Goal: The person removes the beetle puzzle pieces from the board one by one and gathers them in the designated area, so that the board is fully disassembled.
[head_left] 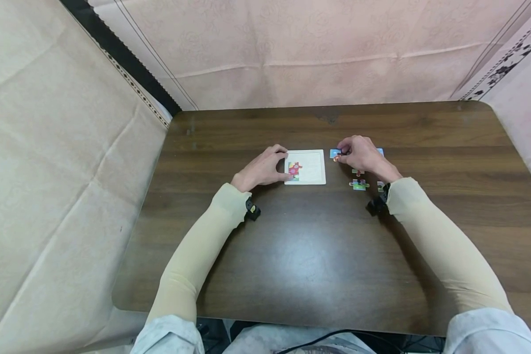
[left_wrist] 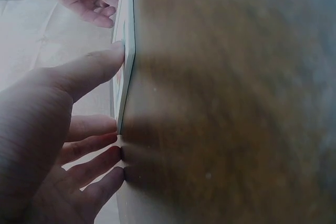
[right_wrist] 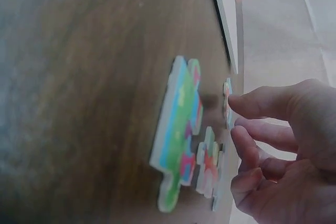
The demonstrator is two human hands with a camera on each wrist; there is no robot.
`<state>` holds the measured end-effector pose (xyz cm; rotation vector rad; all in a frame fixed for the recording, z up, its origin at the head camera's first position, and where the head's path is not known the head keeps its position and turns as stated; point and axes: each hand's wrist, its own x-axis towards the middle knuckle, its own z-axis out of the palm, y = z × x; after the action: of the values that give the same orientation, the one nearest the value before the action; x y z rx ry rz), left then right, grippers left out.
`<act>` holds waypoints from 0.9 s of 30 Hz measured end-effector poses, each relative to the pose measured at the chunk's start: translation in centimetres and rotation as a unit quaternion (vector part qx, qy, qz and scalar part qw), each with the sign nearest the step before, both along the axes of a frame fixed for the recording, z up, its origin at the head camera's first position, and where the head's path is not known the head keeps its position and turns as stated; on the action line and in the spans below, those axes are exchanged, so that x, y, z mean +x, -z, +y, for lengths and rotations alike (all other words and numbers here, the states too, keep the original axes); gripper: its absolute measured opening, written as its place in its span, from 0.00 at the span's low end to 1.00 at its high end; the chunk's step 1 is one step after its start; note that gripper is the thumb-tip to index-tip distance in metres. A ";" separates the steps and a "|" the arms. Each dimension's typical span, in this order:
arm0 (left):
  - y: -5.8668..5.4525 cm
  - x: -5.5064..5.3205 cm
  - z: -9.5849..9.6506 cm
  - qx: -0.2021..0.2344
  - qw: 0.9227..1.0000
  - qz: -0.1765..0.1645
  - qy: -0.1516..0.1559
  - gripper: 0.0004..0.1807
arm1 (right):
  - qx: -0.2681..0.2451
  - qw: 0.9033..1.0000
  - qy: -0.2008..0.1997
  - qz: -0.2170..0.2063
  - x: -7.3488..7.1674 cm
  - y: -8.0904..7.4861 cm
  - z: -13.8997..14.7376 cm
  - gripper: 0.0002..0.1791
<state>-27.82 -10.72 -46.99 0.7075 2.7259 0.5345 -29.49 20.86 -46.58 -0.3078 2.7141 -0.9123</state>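
Observation:
A white puzzle tray point(head_left: 312, 166) lies on the table, with a joined patch of pink, red and green puzzle pieces point(head_left: 294, 168) in its left part. At the tray's left end is my left hand point(head_left: 263, 167), its thumb on the rim near the front corner and its fingers spread at the far corner. To the right of the tray, my right hand point(head_left: 360, 152) pinches a blue-and-orange puzzle piece point(head_left: 335, 154) between thumb and fingers. The right wrist view shows the thumb tip against this piece point(right_wrist: 227, 103), close over the table.
Loose puzzle pieces lie beneath and beside my right hand, including a green one point(head_left: 359, 185) and one by the wrist point(head_left: 380, 186). A blue piece point(head_left: 381, 151) shows behind that hand. The brown table point(head_left: 309, 246) meets pale cloth point(head_left: 318, 59) at its far edge.

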 end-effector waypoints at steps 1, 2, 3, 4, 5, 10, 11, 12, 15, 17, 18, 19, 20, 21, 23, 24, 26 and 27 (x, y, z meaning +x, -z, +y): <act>0.0 0.0 0.0 0.000 1.000 -0.001 -0.001 0.42 | -0.001 1.000 -0.001 0.003 0.0 0.0 -0.1 0.22; 0.0 0.0 0.0 -0.001 1.000 -0.002 -0.002 0.42 | -0.002 1.000 -0.001 0.007 0.1 -0.1 -0.2 0.22; 0.0 0.1 0.0 -0.001 1.000 -0.002 -0.003 0.42 | -0.004 1.000 -0.001 0.011 0.2 -0.1 -0.3 0.22; 0.0 0.1 0.0 -0.001 1.000 -0.002 -0.004 0.42 | -0.006 1.000 -0.002 0.015 0.2 -0.2 -0.5 0.22; 0.0 0.1 0.0 0.000 1.000 -0.002 -0.004 0.42 | -0.008 1.000 -0.004 0.020 0.3 -0.3 -0.7 0.22; 0.1 0.0 0.1 0.004 1.000 0.000 -0.004 0.42 | -0.013 0.999 -0.021 0.035 0.6 -0.6 -2.0 0.22; 0.1 0.0 0.1 0.004 1.000 0.001 -0.004 0.42 | -0.013 0.999 -0.025 0.038 0.7 -0.6 -2.3 0.22; 0.1 0.0 0.1 0.005 1.000 0.001 -0.005 0.42 | -0.013 0.999 -0.027 0.038 0.7 -0.6 -2.6 0.22; 0.1 0.0 0.0 0.007 1.000 0.002 -0.007 0.42 | -0.010 0.999 -0.035 0.041 0.8 -0.6 -3.8 0.22; 0.1 0.0 0.0 0.008 1.000 0.003 -0.009 0.42 | -0.012 0.998 -0.040 0.037 1.0 -0.6 -4.6 0.21; 0.1 0.0 -0.1 0.009 1.000 0.003 -0.009 0.42 | -0.013 0.998 -0.044 0.038 1.0 -0.6 -5.0 0.21; 0.1 0.0 -0.1 0.010 1.000 0.003 -0.009 0.42 | -0.014 0.998 -0.048 0.038 1.1 -0.6 -5.3 0.21; 0.1 0.0 -0.1 0.010 1.000 0.004 -0.008 0.42 | -0.017 0.998 -0.052 0.036 1.2 -0.5 -5.6 0.21; 0.1 0.0 -0.1 0.011 1.000 0.004 -0.006 0.41 | -0.018 0.998 -0.057 0.036 1.2 -0.4 -5.9 0.21; 0.1 0.0 -0.1 0.011 1.000 0.005 -0.003 0.41 | -0.020 0.997 -0.067 0.037 1.2 -0.2 -6.5 0.21; 0.1 0.0 -0.1 0.012 1.000 0.006 -0.002 0.41 | -0.019 0.996 -0.074 0.038 1.2 -0.1 -6.8 0.21; 0.2 -0.1 -0.1 0.012 1.000 0.007 0.000 0.41 | -0.016 0.995 -0.086 0.041 1.1 0.1 -7.3 0.21; 0.2 -0.1 -0.1 0.012 1.000 0.007 0.001 0.41 | -0.015 0.995 -0.093 0.042 1.1 0.1 -7.6 0.21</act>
<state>-27.95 -10.84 -47.19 0.7211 2.7361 0.5642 -28.37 13.26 -46.70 -0.6054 2.6920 -0.9077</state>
